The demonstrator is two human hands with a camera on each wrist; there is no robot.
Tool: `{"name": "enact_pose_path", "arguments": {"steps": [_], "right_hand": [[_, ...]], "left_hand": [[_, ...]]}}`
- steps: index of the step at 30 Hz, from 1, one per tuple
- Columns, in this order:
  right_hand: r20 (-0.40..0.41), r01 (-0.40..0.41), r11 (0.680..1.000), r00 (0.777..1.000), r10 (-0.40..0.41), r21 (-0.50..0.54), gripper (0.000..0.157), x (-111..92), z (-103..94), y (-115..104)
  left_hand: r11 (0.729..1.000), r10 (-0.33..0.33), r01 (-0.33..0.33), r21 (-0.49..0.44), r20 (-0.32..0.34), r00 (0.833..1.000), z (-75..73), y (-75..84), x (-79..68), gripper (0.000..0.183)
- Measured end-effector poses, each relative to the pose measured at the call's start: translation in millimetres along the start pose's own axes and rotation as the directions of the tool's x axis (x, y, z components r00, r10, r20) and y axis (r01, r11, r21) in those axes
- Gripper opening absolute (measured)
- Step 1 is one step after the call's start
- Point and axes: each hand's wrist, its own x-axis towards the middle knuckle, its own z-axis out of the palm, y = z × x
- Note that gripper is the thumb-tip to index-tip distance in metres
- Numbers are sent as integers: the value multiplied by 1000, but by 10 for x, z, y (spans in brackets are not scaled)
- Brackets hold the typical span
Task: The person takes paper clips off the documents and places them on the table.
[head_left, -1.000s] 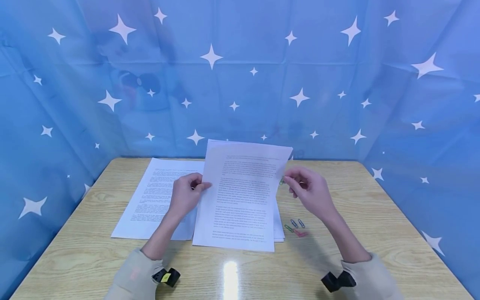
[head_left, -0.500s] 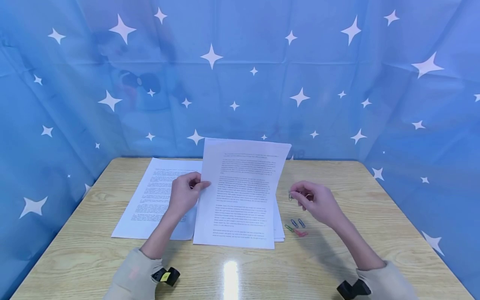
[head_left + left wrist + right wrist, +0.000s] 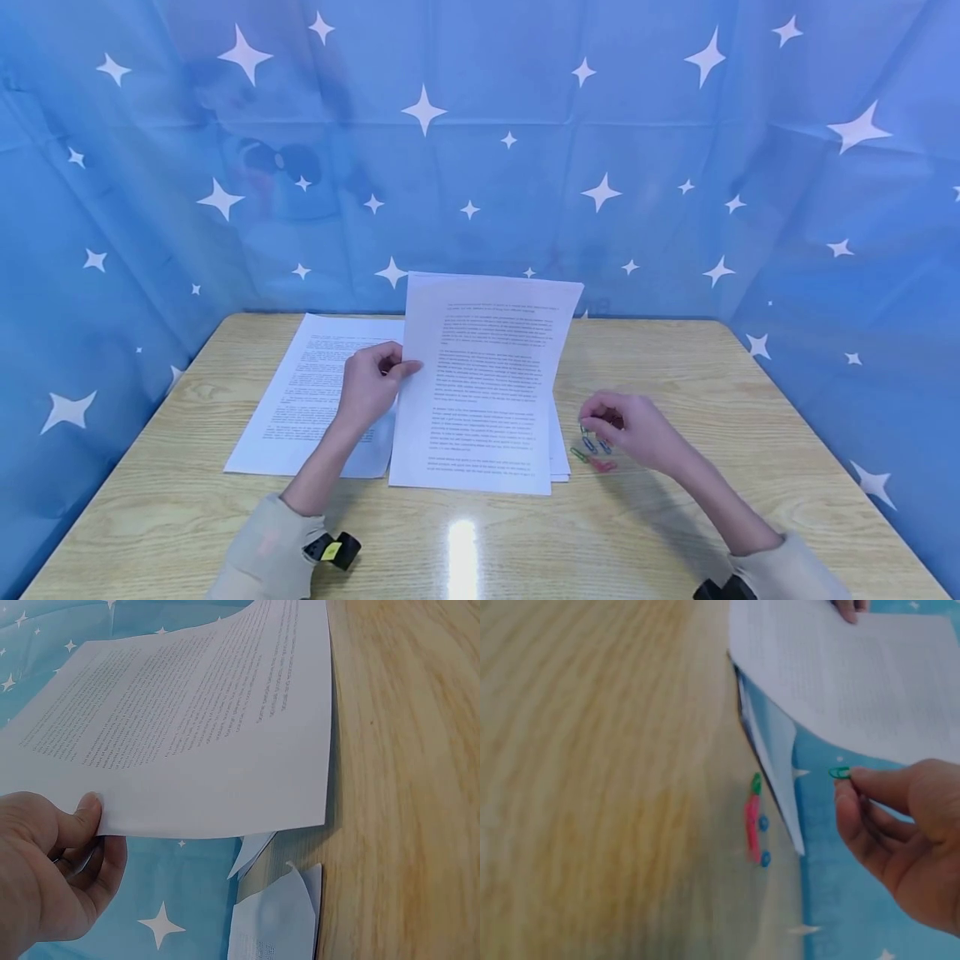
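My left hand (image 3: 371, 383) pinches a raised stack of printed sheets (image 3: 487, 383) by its left edge, thumb on the front face. In the left wrist view the thumb lies over the edge of the paper, with the other fingers curled beneath. Between thumb and fingertip, my right hand (image 3: 630, 429) holds a green paper clip (image 3: 840, 772), apart from the sheets. Under that hand several loose paper clips (image 3: 602, 465) lie on the table: pink, blue and another green one. The hand partly covers the blue ones in the head view.
More printed sheets (image 3: 315, 400) lie flat on the wooden table (image 3: 150, 500) at the left. Other paper (image 3: 559, 458) lies behind the raised stack, its right edge showing. A blue curtain with white stars (image 3: 480, 167) hangs behind and at both sides of the table.
My right hand has moved away from the stack's right edge, down and to the right, carrying the green paper clip to above the loose clips. My left hand stays nearly still.
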Motion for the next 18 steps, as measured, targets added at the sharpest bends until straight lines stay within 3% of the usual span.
{"name": "enact_pose_path", "arguments": {"steps": [9,18], "right_hand": [[173,-56,988,984,30,146,4,-70,90,80],[228,-29,995,974,7,92,5,-115,140,119]], "left_hand": [[1000,0,0,-10,1,1000,-9,12,-1,14],[1000,-3,3,-7,4,1000,-16,14,1,13]]}}
